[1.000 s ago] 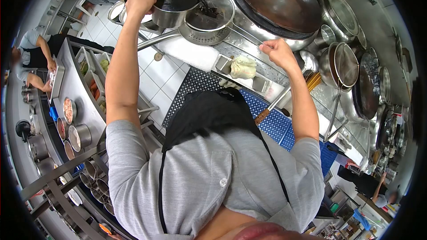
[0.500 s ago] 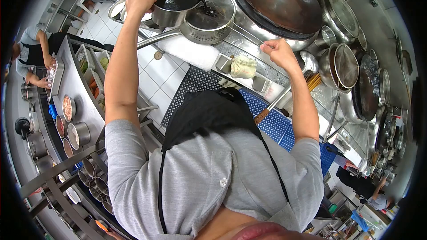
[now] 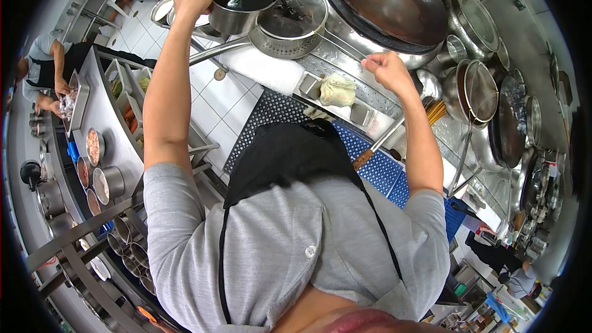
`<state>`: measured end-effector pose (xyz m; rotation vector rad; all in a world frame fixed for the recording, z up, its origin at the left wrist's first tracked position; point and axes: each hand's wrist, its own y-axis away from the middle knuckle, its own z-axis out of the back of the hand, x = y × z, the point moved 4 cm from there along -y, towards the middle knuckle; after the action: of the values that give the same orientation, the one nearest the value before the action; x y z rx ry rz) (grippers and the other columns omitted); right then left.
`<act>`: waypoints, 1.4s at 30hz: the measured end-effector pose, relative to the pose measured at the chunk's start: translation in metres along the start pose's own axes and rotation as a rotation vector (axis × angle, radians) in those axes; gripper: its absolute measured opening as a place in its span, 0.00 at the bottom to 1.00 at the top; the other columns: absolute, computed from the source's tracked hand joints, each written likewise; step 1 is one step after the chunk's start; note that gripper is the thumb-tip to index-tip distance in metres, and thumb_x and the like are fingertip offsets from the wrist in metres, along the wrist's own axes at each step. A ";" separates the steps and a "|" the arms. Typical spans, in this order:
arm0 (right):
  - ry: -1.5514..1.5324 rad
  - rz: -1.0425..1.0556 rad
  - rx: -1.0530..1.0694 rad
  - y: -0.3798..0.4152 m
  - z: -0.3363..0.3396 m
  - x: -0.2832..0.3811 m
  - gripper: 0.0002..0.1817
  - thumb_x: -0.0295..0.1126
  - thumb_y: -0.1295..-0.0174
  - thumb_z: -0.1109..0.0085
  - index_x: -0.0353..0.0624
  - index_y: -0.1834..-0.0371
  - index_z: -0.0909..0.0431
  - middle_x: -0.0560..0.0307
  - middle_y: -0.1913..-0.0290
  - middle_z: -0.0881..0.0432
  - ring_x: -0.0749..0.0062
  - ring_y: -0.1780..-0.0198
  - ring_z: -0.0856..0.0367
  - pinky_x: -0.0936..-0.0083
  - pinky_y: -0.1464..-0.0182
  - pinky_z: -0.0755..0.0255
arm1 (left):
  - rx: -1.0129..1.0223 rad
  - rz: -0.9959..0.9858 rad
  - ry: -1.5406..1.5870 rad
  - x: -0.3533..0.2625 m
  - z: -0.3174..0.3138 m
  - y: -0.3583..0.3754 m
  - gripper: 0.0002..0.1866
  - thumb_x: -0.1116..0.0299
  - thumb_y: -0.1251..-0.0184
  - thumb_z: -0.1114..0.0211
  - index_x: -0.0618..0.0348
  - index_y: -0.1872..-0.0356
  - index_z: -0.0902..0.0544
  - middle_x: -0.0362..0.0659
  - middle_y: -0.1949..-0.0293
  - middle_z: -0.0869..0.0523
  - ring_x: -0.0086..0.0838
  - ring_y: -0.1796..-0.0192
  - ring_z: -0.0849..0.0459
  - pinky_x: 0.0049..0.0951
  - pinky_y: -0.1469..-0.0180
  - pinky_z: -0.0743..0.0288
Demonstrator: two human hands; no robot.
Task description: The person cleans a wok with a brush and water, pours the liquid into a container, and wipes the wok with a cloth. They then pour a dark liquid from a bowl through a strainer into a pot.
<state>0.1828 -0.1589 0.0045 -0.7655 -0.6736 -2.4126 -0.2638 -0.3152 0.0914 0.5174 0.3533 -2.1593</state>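
Observation:
My left hand (image 3: pixel 194 0) is closed on the side of a metal pot (image 3: pixel 234 23) holding dark liquid. The pot tilts to the right, and a dark trickle shows at its lip over a round strainer (image 3: pixel 325 15). Dark residue lies inside the strainer, which sits over a perforated metal ladle (image 3: pixel 280 47) with a long handle (image 3: pixel 216 50). My right hand (image 3: pixel 388 71) is closed around the thin metal handle (image 3: pixel 342 46) that runs to the strainer. What stands beneath the perforated ladle is hidden.
Large dark woks (image 3: pixel 388 0) stand behind the strainer. A folded pale cloth (image 3: pixel 337 90) and a white towel (image 3: pixel 262 73) lie along the counter edge. More strainers (image 3: pixel 481 89) and pans crowd the right. A co-worker's hands (image 3: pixel 61 95) work at a tray on the left.
My two hands, the pot and the strainer stay almost where they were. The dark trickle at the pot's lip looks different. Co-workers at left and lower right have shifted slightly.

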 end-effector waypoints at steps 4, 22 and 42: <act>-0.013 0.021 0.010 -0.002 -0.001 -0.002 0.21 0.46 0.39 0.33 0.39 0.53 0.11 0.41 0.67 0.11 0.58 0.60 0.11 0.64 0.51 0.23 | -0.032 -0.052 -0.027 -0.002 0.003 0.002 0.14 0.58 0.48 0.37 0.58 0.76 0.11 0.45 0.81 0.12 0.33 0.73 0.11 0.31 0.56 0.19; -0.062 0.102 -0.035 -0.002 -0.005 -0.002 0.15 0.41 0.33 0.36 0.38 0.59 0.12 0.70 0.87 0.34 0.86 0.84 0.41 0.76 0.79 0.47 | -0.033 -0.004 -0.052 -0.006 0.008 0.005 0.14 0.58 0.47 0.36 0.58 0.75 0.11 0.44 0.81 0.13 0.32 0.73 0.11 0.32 0.56 0.19; -0.032 0.089 -0.007 -0.003 -0.001 -0.003 0.16 0.43 0.35 0.35 0.41 0.62 0.12 0.60 0.79 0.26 0.76 0.75 0.30 0.71 0.69 0.37 | -0.002 -0.037 -0.126 -0.011 0.008 0.006 0.15 0.58 0.46 0.38 0.57 0.81 0.13 0.43 0.83 0.13 0.31 0.74 0.11 0.32 0.58 0.19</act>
<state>0.1831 -0.1562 0.0006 -0.8215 -0.6302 -2.3283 -0.2553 -0.3145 0.1036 0.3741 0.2977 -2.2151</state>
